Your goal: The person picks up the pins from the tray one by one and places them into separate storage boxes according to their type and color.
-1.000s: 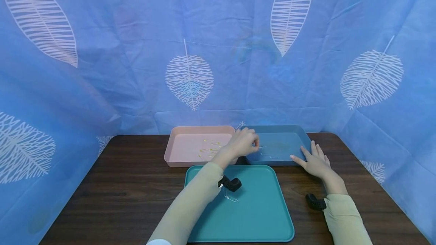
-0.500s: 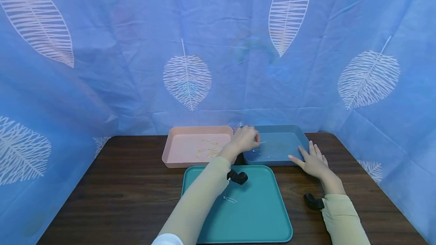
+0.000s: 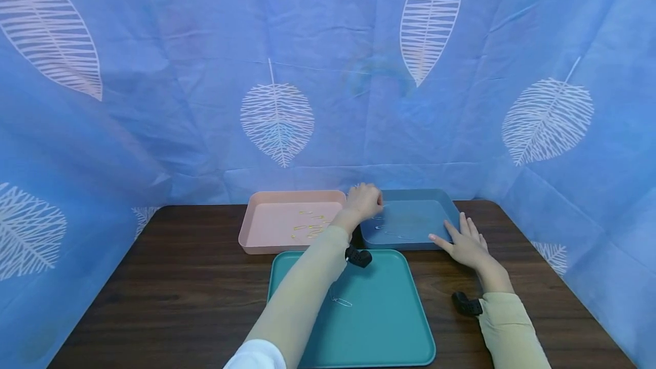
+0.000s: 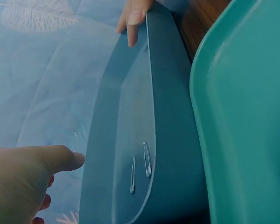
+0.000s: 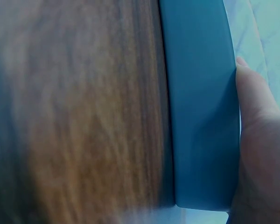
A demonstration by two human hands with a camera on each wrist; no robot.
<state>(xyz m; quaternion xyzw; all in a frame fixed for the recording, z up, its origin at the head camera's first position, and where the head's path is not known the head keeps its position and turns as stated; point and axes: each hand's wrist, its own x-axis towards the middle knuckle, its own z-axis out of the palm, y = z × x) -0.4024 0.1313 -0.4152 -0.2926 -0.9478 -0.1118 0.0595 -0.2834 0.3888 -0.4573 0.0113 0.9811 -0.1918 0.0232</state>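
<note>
My left hand [image 3: 365, 201] is over the left end of the blue tray [image 3: 420, 215], fingers curled. In the left wrist view a silver safety pin [image 4: 75, 138] sticks out from the thumb tip, pinched there; the other fingertips are mostly hidden. Below it, silver safety pins [image 4: 132, 175] lie on the blue tray's floor. My right hand [image 3: 466, 244] rests at that tray's front right corner with fingers spread, its thumb touching the rim in the right wrist view. Gold safety pins [image 3: 314, 226] lie in the pink tray [image 3: 266, 244], partly behind my left arm.
A teal tray [image 3: 379, 323] stands nearest me, in front of the other two, with silver safety pins [image 3: 341, 302] on it beside my left sleeve. All three trays are on a dark wooden table [image 3: 179, 289]. A blue leaf-print curtain [image 3: 328, 73] hangs behind.
My left hand has lifted slightly up and away, from low over the blue tray toward its back left corner. The right hand stays at the tray's corner. The whole head view has shifted a little.
</note>
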